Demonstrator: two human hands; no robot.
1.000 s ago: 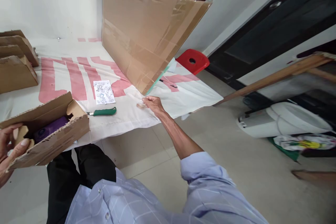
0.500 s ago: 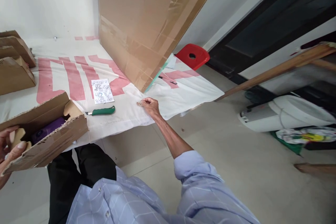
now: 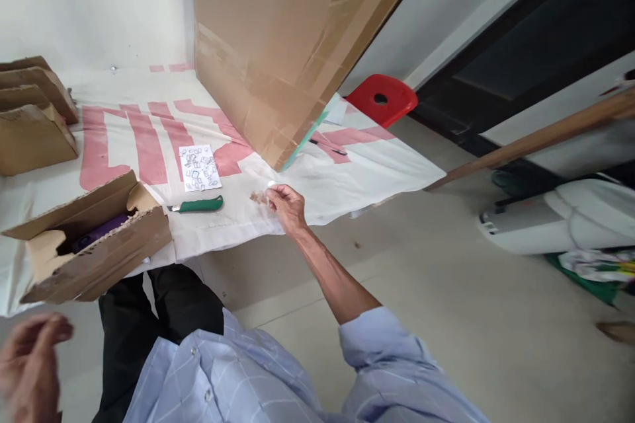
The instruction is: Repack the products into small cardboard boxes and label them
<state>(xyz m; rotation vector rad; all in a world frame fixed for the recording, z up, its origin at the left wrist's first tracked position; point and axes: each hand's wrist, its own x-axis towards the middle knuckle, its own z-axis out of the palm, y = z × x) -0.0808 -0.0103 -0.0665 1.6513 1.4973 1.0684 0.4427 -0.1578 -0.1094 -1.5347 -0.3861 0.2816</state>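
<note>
My right hand (image 3: 288, 208) is closed in a pinch over the front edge of the table. Its fingertips hold a small, crumpled, partly see-through scrap of tape (image 3: 258, 198) with brown bits on it. At the lower left, my left hand (image 3: 36, 365) is slightly blurred, its fingers loosely bent with nothing visible in them. It is apart from the open cardboard box (image 3: 122, 248), which sits at the table's front edge. Something purple (image 3: 99, 232) lies inside that box, mostly hidden by its walls. A green-handled knife (image 3: 201, 205) lies between the box and my right hand.
A large taped cardboard panel (image 3: 288, 46) stands tilted at the back of the cloth-covered table (image 3: 238, 225). A printed paper (image 3: 201, 168) and a pen (image 3: 337, 151) lie on it. More cardboard boxes (image 3: 37, 139) stand left. A red stool (image 3: 381, 100) and a white bucket (image 3: 590, 211) are beyond.
My left hand has let go of the cardboard box's end and moved down, away from it. My right hand stays pinched on the tape scrap, which shows more. The view has shifted slightly.
</note>
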